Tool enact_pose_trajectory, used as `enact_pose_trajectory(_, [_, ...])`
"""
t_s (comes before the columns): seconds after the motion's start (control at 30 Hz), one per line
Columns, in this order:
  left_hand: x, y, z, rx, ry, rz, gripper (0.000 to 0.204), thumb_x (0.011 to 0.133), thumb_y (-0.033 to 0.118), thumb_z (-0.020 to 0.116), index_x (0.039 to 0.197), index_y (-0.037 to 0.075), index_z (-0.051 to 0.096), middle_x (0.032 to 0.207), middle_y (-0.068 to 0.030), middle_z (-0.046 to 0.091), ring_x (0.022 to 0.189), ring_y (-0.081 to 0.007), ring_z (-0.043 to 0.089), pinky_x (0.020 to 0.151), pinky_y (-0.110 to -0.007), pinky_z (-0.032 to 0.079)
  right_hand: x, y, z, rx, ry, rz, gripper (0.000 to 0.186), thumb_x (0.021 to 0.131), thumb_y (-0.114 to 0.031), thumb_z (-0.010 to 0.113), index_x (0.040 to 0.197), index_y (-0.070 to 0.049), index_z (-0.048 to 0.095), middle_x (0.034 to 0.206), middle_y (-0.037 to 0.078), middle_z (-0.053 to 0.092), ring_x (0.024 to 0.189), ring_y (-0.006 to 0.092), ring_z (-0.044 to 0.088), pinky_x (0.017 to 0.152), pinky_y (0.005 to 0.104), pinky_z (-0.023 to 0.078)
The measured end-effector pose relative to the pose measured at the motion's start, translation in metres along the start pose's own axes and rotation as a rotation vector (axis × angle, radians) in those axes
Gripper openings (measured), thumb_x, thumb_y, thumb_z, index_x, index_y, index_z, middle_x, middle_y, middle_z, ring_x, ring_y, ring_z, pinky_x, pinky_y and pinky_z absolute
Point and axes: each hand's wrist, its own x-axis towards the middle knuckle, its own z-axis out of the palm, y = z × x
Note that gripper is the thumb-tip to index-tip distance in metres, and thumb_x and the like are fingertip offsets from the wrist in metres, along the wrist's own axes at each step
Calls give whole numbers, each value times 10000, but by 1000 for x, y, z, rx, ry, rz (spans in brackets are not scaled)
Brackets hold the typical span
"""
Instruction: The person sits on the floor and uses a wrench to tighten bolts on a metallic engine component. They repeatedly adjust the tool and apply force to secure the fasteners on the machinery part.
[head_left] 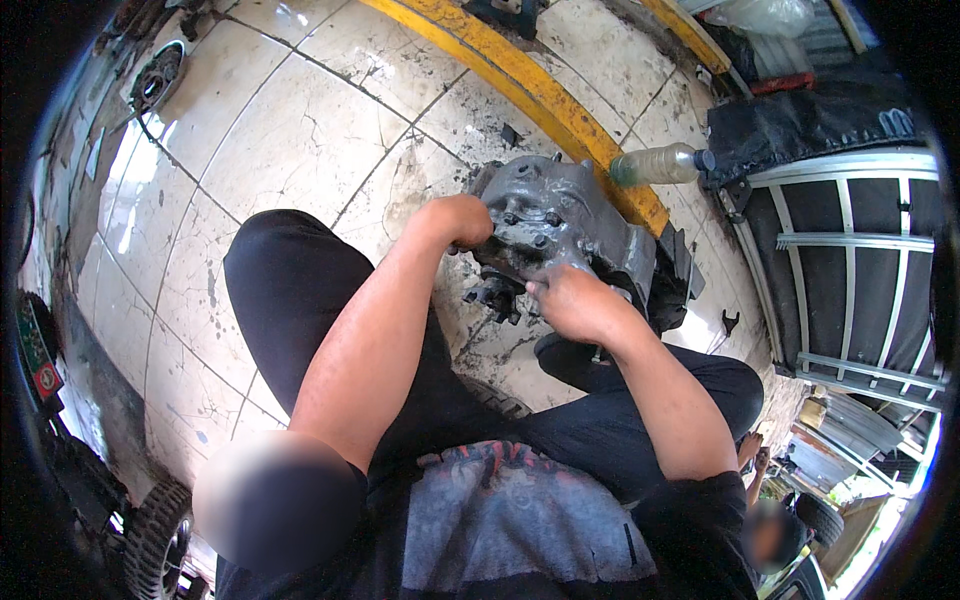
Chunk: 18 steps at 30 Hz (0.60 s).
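Note:
A grey, grease-stained metal engine or gearbox casing (pixel 590 220) with bolts on its face rests on the floor in front of my bent legs. My left hand (pixel 460 220) is closed at the casing's left edge, its fingers curled under and mostly hidden. Lower on the near side, my right hand (pixel 578 302) is closed too, thumb against the fingers. Whatever either hand grips is too hidden to make out. Just below the casing, between my hands, is a dark, greasy metal part (pixel 495 297).
A yellow metal beam (pixel 520 85) curves behind the casing, with a plastic bottle (pixel 660 165) of cloudy liquid beside it. A black panel with a metal frame (pixel 850 240) stands at right. A knobbly tyre (pixel 160 540) is at lower left; another person (pixel 770 530) sits at lower right.

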Motion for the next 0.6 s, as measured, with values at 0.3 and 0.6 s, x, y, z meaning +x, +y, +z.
enact_pose_trajectory(0.3, [12,-9,8,103,-3,50,314,888,245,598,964,5,787,1036,-224,758,990,-377,737,868,-477,567,-28,-15,47,326,201,-1,446,1014,-157,493,1378,97,549,1114,389,657,1075,511,652,982,543,500])
enact_pose_trajectory(0.6, [8,-8,5,52,-14,9,321,922,247,600,926,-19,779,999,-249,752,964,-400,734,867,-499,559,-23,-33,39,407,171,112,361,939,-110,504,1183,130,621,1093,386,666,1075,501,658,966,533,511])
